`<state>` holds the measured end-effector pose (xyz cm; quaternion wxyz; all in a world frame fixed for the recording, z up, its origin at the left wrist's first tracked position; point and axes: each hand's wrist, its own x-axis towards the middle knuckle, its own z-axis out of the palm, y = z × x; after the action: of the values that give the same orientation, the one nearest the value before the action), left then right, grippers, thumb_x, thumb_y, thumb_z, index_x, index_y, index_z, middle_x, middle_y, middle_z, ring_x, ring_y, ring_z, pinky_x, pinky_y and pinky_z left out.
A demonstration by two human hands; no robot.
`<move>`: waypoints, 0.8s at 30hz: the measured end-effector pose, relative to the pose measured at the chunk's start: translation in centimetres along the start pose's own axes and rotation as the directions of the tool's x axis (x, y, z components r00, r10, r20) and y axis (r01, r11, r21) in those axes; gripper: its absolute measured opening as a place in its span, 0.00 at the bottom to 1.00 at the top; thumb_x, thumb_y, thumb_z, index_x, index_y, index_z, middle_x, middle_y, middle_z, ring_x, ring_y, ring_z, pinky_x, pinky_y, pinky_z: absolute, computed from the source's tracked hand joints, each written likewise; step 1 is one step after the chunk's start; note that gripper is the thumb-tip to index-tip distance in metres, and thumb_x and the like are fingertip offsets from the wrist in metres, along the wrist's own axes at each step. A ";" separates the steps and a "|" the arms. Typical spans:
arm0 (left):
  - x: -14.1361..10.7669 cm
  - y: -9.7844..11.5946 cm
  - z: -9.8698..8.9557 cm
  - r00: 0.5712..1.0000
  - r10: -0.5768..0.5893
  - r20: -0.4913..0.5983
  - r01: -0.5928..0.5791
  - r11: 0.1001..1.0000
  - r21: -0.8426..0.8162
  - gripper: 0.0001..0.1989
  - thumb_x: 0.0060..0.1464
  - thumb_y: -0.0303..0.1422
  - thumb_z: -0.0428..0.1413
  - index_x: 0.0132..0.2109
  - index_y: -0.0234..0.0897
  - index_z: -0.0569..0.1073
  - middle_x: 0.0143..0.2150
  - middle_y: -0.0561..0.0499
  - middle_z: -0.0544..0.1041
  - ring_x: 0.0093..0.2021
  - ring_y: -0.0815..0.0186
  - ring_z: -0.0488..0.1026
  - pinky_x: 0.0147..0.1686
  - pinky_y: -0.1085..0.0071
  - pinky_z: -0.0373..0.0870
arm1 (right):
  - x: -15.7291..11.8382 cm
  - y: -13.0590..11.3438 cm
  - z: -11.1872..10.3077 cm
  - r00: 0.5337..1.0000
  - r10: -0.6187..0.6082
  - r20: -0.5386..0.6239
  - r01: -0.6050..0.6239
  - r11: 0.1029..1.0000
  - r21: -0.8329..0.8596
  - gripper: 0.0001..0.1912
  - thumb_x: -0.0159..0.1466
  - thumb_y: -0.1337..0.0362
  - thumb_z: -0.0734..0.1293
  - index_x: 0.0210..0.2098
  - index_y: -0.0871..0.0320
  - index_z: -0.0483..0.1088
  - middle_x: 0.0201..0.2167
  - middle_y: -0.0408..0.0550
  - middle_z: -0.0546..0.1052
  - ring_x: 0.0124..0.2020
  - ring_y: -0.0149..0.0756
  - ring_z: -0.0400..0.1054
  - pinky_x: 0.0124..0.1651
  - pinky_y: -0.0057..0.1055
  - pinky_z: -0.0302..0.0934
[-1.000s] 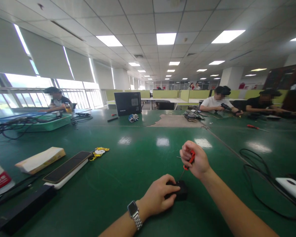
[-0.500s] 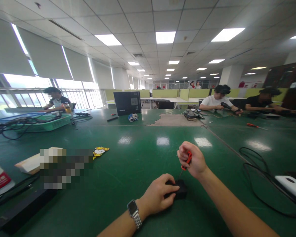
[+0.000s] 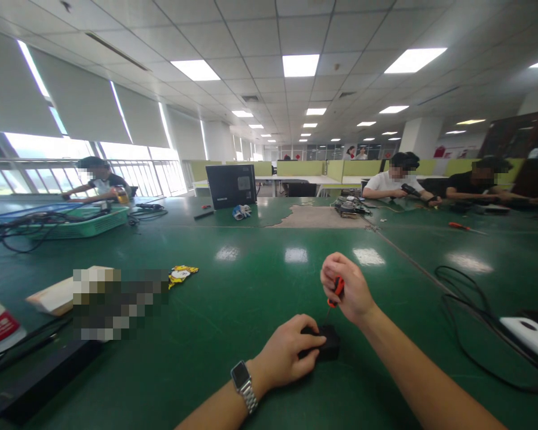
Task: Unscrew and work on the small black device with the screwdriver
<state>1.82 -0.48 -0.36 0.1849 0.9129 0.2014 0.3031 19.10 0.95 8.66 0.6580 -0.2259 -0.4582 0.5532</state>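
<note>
A small black box (image 3: pixel 330 346) lies on the green table in front of me. My left hand (image 3: pixel 293 352), with a watch (image 3: pixel 241 377) on its wrist, grips the box from the left, fingers over its top and side. My right hand (image 3: pixel 347 289) is closed round the red and black handle of a screwdriver (image 3: pixel 338 289). The screwdriver stands nearly upright, its thin shaft pointing down at the far part of the box. Whether the tip sits in a screw is too small to make out.
On the left lie a long black bar (image 3: pixel 49 376), a yellow wrapper (image 3: pixel 182 275) and a green basket (image 3: pixel 85 224) of cables. A black cable (image 3: pixel 455 334) and a white device (image 3: pixel 529 334) lie right. Another screwdriver (image 3: pixel 459 226) rests farther off; co-workers sit at the far side.
My right hand has shifted slightly left and up, with the screwdriver tilted a little differently. My left hand and the box have stayed in place.
</note>
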 end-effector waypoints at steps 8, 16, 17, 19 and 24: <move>-0.4 -1.8 -1.9 0.997 -0.075 0.034 0.076 0.997 -0.023 0.19 0.52 0.38 0.63 0.51 0.42 0.75 0.46 0.47 0.72 0.44 0.62 0.71 0.45 0.69 0.69 | 0.2 0.4 -0.1 0.984 -0.128 -0.125 0.077 0.934 -0.349 0.12 0.54 0.58 0.71 0.23 0.58 0.68 0.19 0.41 0.72 0.19 0.27 0.62 0.23 0.25 0.56; -0.8 -2.1 -1.6 0.992 -0.127 0.003 0.127 0.992 0.001 0.18 0.52 0.37 0.63 0.51 0.44 0.75 0.47 0.49 0.74 0.45 0.62 0.72 0.46 0.70 0.68 | 0.6 -0.2 -0.4 0.992 -0.027 -0.121 -0.020 0.929 -0.371 0.11 0.55 0.56 0.69 0.28 0.58 0.73 0.21 0.42 0.73 0.23 0.31 0.66 0.28 0.28 0.60; -0.8 -2.1 -1.6 0.992 -0.129 0.001 0.129 0.992 0.003 0.18 0.52 0.37 0.63 0.51 0.44 0.75 0.47 0.49 0.74 0.45 0.63 0.72 0.46 0.70 0.68 | 0.5 -0.2 -0.5 0.992 -0.003 -0.122 -0.039 0.939 -0.342 0.11 0.55 0.55 0.68 0.27 0.58 0.72 0.21 0.42 0.73 0.23 0.32 0.66 0.29 0.30 0.61; -0.8 -2.0 -1.6 0.991 -0.132 -0.001 0.132 0.991 0.007 0.18 0.52 0.37 0.63 0.51 0.44 0.75 0.47 0.49 0.74 0.45 0.63 0.72 0.46 0.70 0.68 | 0.5 -0.3 -0.6 0.992 0.001 -0.124 -0.043 0.940 -0.338 0.11 0.56 0.56 0.66 0.26 0.58 0.71 0.21 0.43 0.73 0.24 0.33 0.67 0.31 0.30 0.62; -0.7 -1.9 -1.6 0.991 -0.136 0.002 0.136 0.991 0.009 0.18 0.52 0.37 0.63 0.51 0.44 0.75 0.47 0.49 0.74 0.45 0.62 0.72 0.46 0.70 0.68 | 0.4 -0.6 -0.7 0.996 -0.016 -0.083 -0.017 0.923 -0.384 0.08 0.55 0.60 0.67 0.24 0.59 0.71 0.21 0.42 0.72 0.23 0.30 0.64 0.28 0.27 0.58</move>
<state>-0.22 1.16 -0.35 0.2011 0.8983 0.2643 0.2878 19.98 1.29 8.91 0.6197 -0.3739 -0.5294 0.4426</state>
